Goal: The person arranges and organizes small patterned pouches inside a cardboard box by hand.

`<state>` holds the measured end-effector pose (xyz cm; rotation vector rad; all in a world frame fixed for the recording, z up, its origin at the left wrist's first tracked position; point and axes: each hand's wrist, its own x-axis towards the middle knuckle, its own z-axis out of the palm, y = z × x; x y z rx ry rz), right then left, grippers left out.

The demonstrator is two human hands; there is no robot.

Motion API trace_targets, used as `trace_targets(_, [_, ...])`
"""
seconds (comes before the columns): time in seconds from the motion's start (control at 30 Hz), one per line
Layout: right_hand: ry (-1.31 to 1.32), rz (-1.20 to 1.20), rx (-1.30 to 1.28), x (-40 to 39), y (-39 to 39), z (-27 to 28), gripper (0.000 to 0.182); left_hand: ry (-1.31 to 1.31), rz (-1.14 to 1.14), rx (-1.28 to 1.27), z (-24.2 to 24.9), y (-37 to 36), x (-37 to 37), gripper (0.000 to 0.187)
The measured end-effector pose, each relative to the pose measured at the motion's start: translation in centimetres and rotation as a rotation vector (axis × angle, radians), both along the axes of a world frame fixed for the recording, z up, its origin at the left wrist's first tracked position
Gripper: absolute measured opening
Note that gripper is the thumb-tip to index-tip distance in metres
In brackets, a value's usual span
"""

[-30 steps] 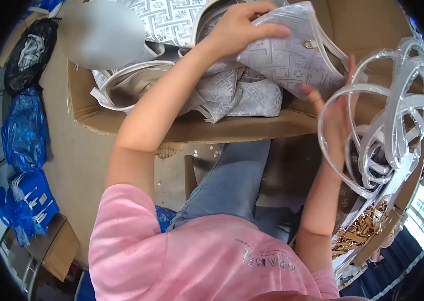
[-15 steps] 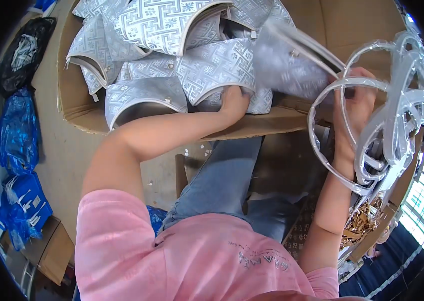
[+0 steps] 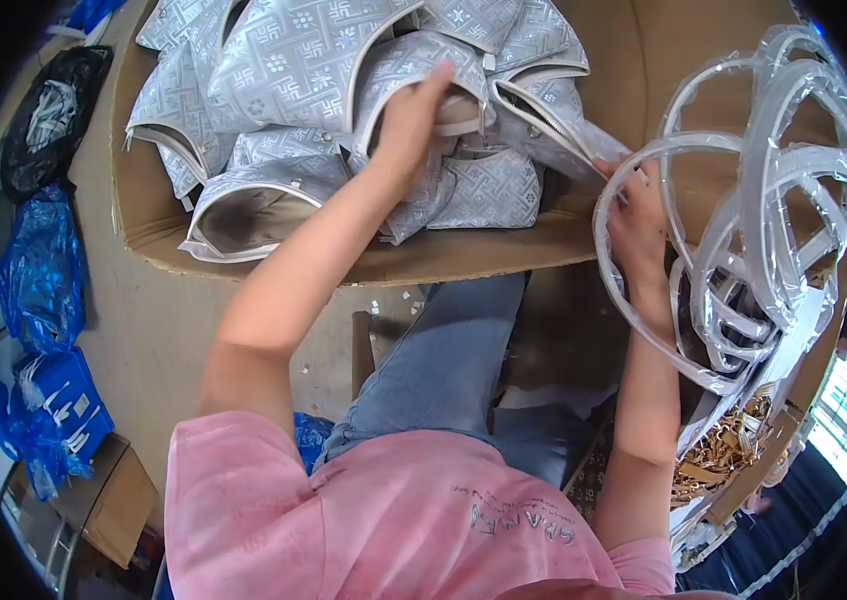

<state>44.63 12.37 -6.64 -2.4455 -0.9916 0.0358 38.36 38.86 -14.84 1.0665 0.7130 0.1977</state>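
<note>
Silver-grey patterned bags with pale trim lie heaped in the cardboard box. My left hand [image 3: 410, 120] is closed at the open mouth of a middle bag [image 3: 423, 58], some fingers hidden inside it. My right hand [image 3: 635, 210] is closed on the end of another patterned bag [image 3: 553, 135], whose zipped opening faces up. Clear-wrapped pale handle loops [image 3: 778, 190] hang around my right wrist and forearm. Near my left forearm, a bag [image 3: 258, 215] gapes open and shows its beige lining.
The cardboard box [image 3: 483, 262] has its near edge just in front of my legs. At the left are blue plastic bags [image 3: 40, 260], a black bag [image 3: 48, 120] and a blue bin [image 3: 73, 400]. Brown scraps [image 3: 723, 450] fill a container at the right.
My left hand has moved up and left from the near edge of the heap. My right hand has shifted left and lower with its bag, which now lies against the heap.
</note>
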Motion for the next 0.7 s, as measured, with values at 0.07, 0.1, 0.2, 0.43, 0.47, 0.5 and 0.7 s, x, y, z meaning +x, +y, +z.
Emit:
trace_targets(0.07, [0.159, -0.103, 0.109, -0.1, -0.5, -0.9, 0.024, -0.022, 0.128, -0.233, 1.3, 0.1, 0.0, 0.043])
trace_targets(0.1, [0.155, -0.103, 0.110, -0.1, -1.4, -2.5, 0.024, -0.016, 0.170, -0.267, 2.7, 0.2, -0.4, 0.043])
trace_targets(0.2, [0.095, 0.248, -0.337, 0.3, -4.7, -9.0, 0.028, -0.011, 0.266, -0.323, 5.5, 0.7, -2.5, 0.043])
trace_targets(0.43, [0.254, -0.003, -0.440, 4.1, 2.4, -7.2, 0.057, 0.091, -0.030, -0.093, 5.2, 2.3, -10.0, 0.035])
trace_targets(0.47, [0.192, -0.001, -0.469, 3.9, 3.5, -8.1, 0.062, 0.092, -0.028, -0.092, 5.6, 2.2, -10.5, 0.035])
trace_targets(0.5, [0.130, 0.001, -0.499, 3.9, 4.0, -9.1, 0.067, 0.072, -0.048, -0.064, 6.0, 2.1, -10.9, 0.036])
trace_targets(0.7, [0.611, -0.050, -0.393, 10.0, 2.7, -11.8, 0.074, -0.102, -0.366, -0.030, 5.3, 0.0, -11.3, 0.040])
